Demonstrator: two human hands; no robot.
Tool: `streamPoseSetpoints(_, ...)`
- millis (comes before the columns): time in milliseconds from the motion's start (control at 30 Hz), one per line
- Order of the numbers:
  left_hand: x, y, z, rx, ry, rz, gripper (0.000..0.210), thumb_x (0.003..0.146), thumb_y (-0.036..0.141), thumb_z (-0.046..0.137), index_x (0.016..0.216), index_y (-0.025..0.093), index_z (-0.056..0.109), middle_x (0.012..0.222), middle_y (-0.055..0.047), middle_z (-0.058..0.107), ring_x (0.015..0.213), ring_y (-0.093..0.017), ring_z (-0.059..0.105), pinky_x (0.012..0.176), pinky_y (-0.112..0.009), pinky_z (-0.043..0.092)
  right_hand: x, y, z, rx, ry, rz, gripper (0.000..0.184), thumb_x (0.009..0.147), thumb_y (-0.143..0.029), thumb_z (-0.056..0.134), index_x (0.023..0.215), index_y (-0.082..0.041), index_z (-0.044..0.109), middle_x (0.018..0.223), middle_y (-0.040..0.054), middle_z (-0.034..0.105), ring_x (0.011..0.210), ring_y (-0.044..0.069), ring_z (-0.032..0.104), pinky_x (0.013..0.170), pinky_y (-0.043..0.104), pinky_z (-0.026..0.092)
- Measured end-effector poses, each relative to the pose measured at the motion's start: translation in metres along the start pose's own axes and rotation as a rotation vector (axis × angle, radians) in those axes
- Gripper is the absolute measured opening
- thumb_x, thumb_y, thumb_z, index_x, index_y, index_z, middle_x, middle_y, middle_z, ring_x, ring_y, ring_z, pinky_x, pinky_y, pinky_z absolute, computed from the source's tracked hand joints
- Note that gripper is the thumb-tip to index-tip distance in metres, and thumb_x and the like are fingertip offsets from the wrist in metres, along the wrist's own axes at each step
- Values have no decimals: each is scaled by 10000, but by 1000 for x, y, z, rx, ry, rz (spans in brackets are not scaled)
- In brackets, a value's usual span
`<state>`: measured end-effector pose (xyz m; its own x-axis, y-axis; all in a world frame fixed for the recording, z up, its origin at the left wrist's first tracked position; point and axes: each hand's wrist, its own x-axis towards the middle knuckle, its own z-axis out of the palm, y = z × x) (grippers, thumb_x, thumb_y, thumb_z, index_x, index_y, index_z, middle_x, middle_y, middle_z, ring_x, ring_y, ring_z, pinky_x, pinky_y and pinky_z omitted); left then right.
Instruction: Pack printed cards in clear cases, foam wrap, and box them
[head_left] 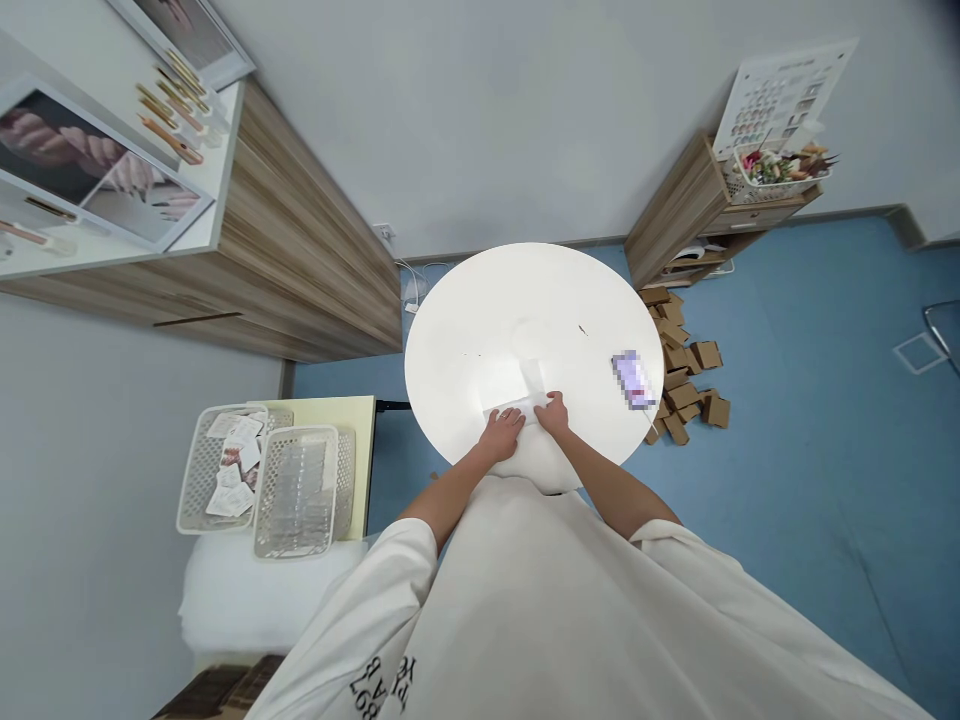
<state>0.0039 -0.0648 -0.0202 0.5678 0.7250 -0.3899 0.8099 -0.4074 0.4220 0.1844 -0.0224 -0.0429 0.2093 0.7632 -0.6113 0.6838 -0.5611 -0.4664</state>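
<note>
Both of my hands are at a thin white, partly translucent wrapping sheet (534,378) near the front edge of the round white table (517,285). My left hand (501,436) grips the left part of its folded strip, with the fingers bent over it. A ring shows on one finger. At the right end, my right hand (553,414) pinches the sheet between thumb and fingers. Whether something lies inside the folds I cannot tell. A phone-like purple object (634,380), blurred out, lies on the table to the right.
Small brown cardboard boxes (682,375) are heaped on the blue floor to the right. White baskets (296,490) with clear packets and cards stand at the left, beside a white foam-like bundle (262,595). A wooden cabinet (307,230) and a small shelf (679,215) flank the table.
</note>
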Motion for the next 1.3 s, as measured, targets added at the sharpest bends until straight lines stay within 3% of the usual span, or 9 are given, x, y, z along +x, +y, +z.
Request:
streamPoseSetpoints(133,-3,-3,-2,-7,-12,3,688,815,110,522,1485,218,410,1574,-137,365,1474,-305,291,1199,-553,146,-11,-1,6,-97,-64,-221,459,879,-238,493,1336,-215,446,976,36,677,891,200,640,767,289,476)
streamPoseSetpoints(333,-17,-7,-4,-45,40,-6,610,841,88,469,1433,233,462,1590,-85,358,1502,-263,237,1221,-526,109,-25,-5,13,-270,-149,-408,521,970,-232,403,1490,-206,389,1305,103,594,1099,210,602,937,304,448)
streamPoseSetpoints(400,-22,-7,-1,-85,128,-118,552,853,94,463,1387,228,497,1589,-88,353,1497,-267,245,1214,-508,156,-27,-6,13,-337,-152,-415,528,983,-202,367,1511,-200,374,1326,113,581,1131,218,592,960,308,434)
streamPoseSetpoints(533,-28,-7,10,-286,300,-544,461,881,175,485,1341,193,487,1519,-153,402,1392,-309,403,1087,-460,377,-28,-10,14,-409,-127,-428,521,996,-198,333,1515,-210,371,1236,124,620,1057,234,624,897,312,447)
streamPoseSetpoints(700,-24,-15,20,-585,271,-876,467,873,256,536,1318,195,404,1338,-182,518,1166,-306,586,902,-421,489,-24,-22,18,-413,-63,-336,407,1013,-254,345,1416,-231,405,1120,111,669,1005,256,636,819,330,437)
streamPoseSetpoints(833,-16,-24,23,-700,261,-936,467,877,279,536,1302,180,372,1275,-181,555,1047,-272,642,808,-387,514,-23,-28,21,-400,-60,-248,309,1004,-272,394,1309,-226,412,995,84,674,893,245,635,734,319,417)
streamPoseSetpoints(1000,-7,-29,24,-826,206,-1041,469,853,388,599,1229,169,426,1136,-142,637,994,-271,662,724,-348,518,-25,-25,23,-413,-1,-312,196,1001,-256,393,1164,-241,499,1117,90,607,990,227,586,752,305,407)
streamPoseSetpoints(1167,-1,-31,19,-904,232,-994,263,836,393,647,985,221,515,939,-47,669,886,-228,668,709,-321,508,-27,-18,22,-387,9,-336,247,983,-228,422,1209,-251,520,1186,92,537,1042,224,554,776,299,423)
streamPoseSetpoints(1300,5,-32,15,-881,297,-1014,307,812,325,679,1014,221,472,979,-50,647,897,-207,659,706,-302,509,-28,-9,18,-375,-44,-395,360,948,-187,464,1296,-264,508,1206,86,515,1051,221,555,801,294,445)
